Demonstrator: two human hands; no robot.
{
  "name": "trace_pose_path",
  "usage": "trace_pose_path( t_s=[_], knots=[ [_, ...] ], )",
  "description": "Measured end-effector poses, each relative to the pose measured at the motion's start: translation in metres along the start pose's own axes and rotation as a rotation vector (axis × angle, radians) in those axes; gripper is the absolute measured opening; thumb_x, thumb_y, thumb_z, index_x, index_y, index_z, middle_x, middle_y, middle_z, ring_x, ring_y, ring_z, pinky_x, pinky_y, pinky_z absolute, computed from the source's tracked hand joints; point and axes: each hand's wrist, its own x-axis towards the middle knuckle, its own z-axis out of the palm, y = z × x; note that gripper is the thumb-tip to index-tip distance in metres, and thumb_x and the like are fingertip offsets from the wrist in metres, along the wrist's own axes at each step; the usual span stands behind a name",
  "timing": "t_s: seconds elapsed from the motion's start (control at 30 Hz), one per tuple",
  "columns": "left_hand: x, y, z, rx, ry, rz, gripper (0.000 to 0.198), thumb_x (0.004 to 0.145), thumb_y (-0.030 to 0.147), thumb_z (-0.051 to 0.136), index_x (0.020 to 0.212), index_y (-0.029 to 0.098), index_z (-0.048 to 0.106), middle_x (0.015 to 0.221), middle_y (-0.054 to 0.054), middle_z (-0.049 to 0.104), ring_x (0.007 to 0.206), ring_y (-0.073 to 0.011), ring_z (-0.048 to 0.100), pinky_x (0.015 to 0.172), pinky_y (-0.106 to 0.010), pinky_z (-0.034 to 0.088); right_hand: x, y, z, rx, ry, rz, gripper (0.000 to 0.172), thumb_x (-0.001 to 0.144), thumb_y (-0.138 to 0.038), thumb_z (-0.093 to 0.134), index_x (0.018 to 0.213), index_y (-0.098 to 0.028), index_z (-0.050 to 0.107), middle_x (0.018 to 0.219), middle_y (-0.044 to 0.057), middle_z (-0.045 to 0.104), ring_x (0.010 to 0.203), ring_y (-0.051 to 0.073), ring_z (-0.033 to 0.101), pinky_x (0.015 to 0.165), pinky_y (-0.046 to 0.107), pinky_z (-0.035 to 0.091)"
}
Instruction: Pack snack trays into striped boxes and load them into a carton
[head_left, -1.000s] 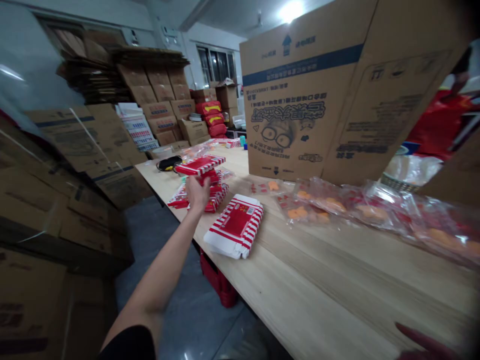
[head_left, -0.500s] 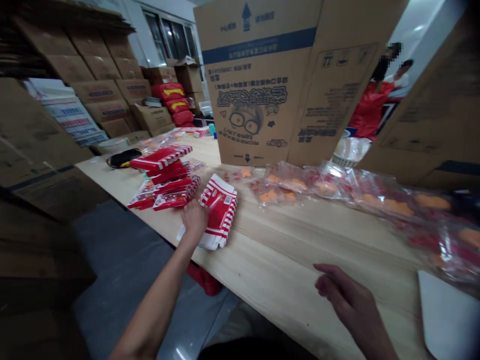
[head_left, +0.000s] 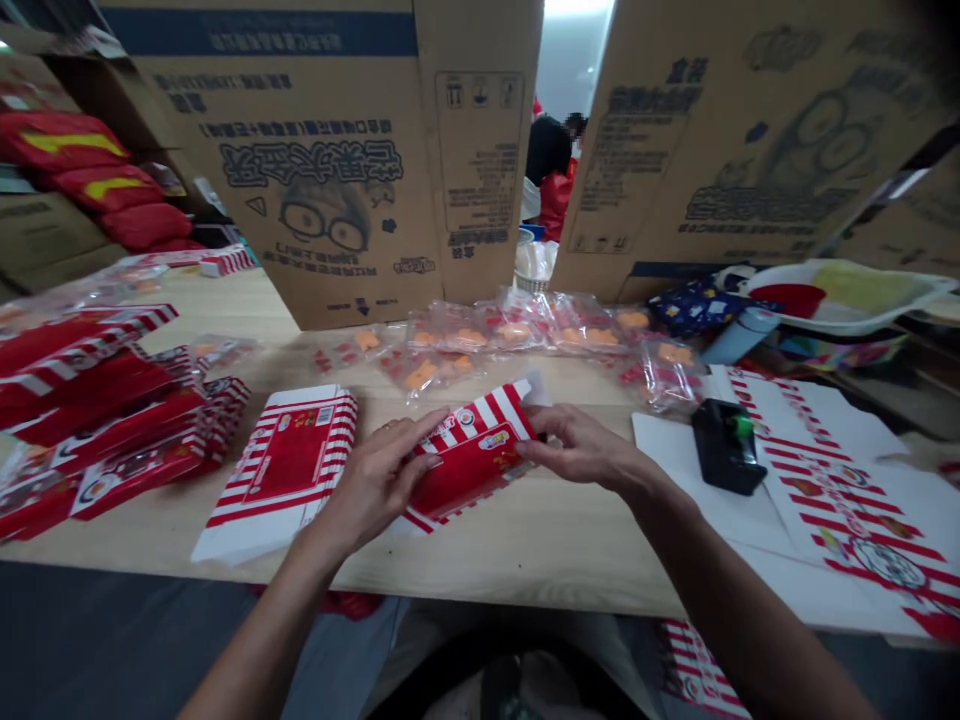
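Both hands now together over table (head_left: 551, 545), red-striped paper box (head_left: 472, 465) pinched between them: left hand (head_left: 373, 483) and right hand (head_left: 581, 447) gripping its edges. Flat striped box (head_left: 281, 470) just left of left hand. Risk: thin card creases if squeezed too hard.

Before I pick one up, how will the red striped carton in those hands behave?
The carton is probably light and springy: thin printed card, flexing between the left hand and right hand. Being flat, it shouldn't roll, though the glossy print may slip slightly.
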Motion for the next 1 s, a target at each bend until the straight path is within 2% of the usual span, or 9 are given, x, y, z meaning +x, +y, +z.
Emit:
trace_pose_path(
  t_s=[0.1, 0.2, 0.3, 0.37, 0.43, 0.53, 0.73, 0.9, 1.0],
  knots=[
    [-0.001, 0.012, 0.029, -0.009, -0.042, -0.004, 0.055, 0.096, 0.035, 0.059, 0.148, 0.024, 0.047, 0.122, -0.013, 0.069, 0.107, -0.0272, 0.066, 0.094, -0.041, 0.054, -0.003, -0.006, 0.001, 0.106, -0.253, -0.013, 0.026, 0.091, -0.036, 0.058, 0.085, -0.017, 0.075, 0.079, 0.002, 0.069, 0.068, 0.015, 0.059, 0.062, 0.025, 0.046],
    [-0.004, 0.029, 0.053, -0.089, -0.064, -0.084, 0.066, 0.096, 0.039, 0.058, 0.155, 0.021, 0.034, 0.142, -0.017, 0.059, 0.120, -0.0294, 0.063, 0.099, -0.042, 0.053, -0.002, -0.010, 0.007, 0.229, -0.224, 0.072, 0.032, 0.091, -0.040, 0.057, 0.087, -0.014, 0.074, 0.074, 0.002, 0.066, 0.065, 0.015, 0.057, 0.057, 0.024, 0.044],
    [-0.004, 0.038, 0.063, -0.195, -0.119, -0.142, 0.052, 0.099, 0.036, 0.050, 0.149, 0.021, 0.042, 0.133, -0.015, 0.065, 0.109, -0.0257, 0.069, 0.092, -0.035, 0.055, -0.001, -0.015, 0.011, 0.077, -0.138, 0.027, 0.030, 0.091, -0.033, 0.056, 0.070, -0.015, 0.069, 0.064, 0.000, 0.060, 0.059, 0.013, 0.052, 0.054, 0.023, 0.039],
    [-0.001, 0.038, 0.063, -0.249, -0.106, -0.186, 0.037, 0.101, 0.034, 0.046, 0.133, 0.019, 0.057, 0.103, -0.008, 0.074, 0.083, -0.0202, 0.071, 0.077, -0.028, 0.055, -0.001, -0.017, 0.012, -0.068, -0.015, -0.073, 0.026, 0.091, -0.024, 0.053, 0.071, -0.017, 0.069, 0.066, -0.001, 0.061, 0.060, 0.012, 0.053, 0.058, 0.024, 0.042],
    [0.005, 0.038, 0.059, -0.281, 0.021, -0.271, 0.030, 0.101, 0.035, 0.045, 0.112, 0.017, 0.066, 0.075, -0.002, 0.069, 0.061, -0.0150, 0.063, 0.063, -0.023, 0.050, -0.001, -0.015, 0.011, -0.151, 0.294, -0.158, 0.019, 0.091, -0.023, 0.054, 0.086, -0.019, 0.072, 0.083, 0.002, 0.069, 0.076, 0.016, 0.062, 0.074, 0.028, 0.048],
    [0.014, 0.040, 0.055, -0.323, 0.263, -0.387, 0.030, 0.099, 0.038, 0.048, 0.097, 0.015, 0.068, 0.068, -0.001, 0.064, 0.060, -0.0138, 0.058, 0.058, -0.020, 0.046, 0.002, 0.002, 0.015, 0.025, 0.746, -0.074, 0.025, 0.094, -0.037, 0.054, 0.104, -0.021, 0.069, 0.100, 0.006, 0.073, 0.095, 0.021, 0.066, 0.087, 0.033, 0.049],
    [0.018, 0.053, 0.067, -0.521, 0.202, -0.395, 0.033, 0.098, 0.044, 0.050, 0.095, 0.016, 0.069, 0.070, 0.000, 0.064, 0.063, -0.0140, 0.057, 0.062, -0.022, 0.049, 0.018, 0.045, 0.043, 0.820, 0.714, 0.274, 0.061, 0.088, -0.076, 0.044, 0.081, -0.019, 0.064, 0.064, 0.004, 0.068, 0.059, 0.021, 0.064, 0.058, 0.031, 0.050],
    [0.020, 0.056, 0.078, -0.543, 0.107, -0.361, 0.037, 0.099, 0.047, 0.048, 0.099, 0.017, 0.069, 0.067, 0.000, 0.062, 0.059, -0.0137, 0.055, 0.060, -0.022, 0.048, 0.032, 0.061, 0.037, 0.594, 0.927, 0.306, 0.062, 0.084, -0.080, 0.046, 0.061, -0.023, 0.048, 0.048, -0.001, 0.053, 0.045, 0.015, 0.048, 0.047, 0.027, 0.039],
    [0.018, 0.053, 0.095, -0.420, 0.151, -0.283, 0.035, 0.099, 0.045, 0.048, 0.114, 0.018, 0.063, 0.089, -0.005, 0.070, 0.077, -0.0182, 0.065, 0.073, -0.027, 0.053, 0.041, 0.074, 0.025, 0.429, 1.049, 0.356, 0.060, 0.087, -0.076, 0.043, 0.056, -0.024, 0.041, 0.047, -0.002, 0.047, 0.046, 0.013, 0.041, 0.047, 0.027, 0.035]
  ],
)
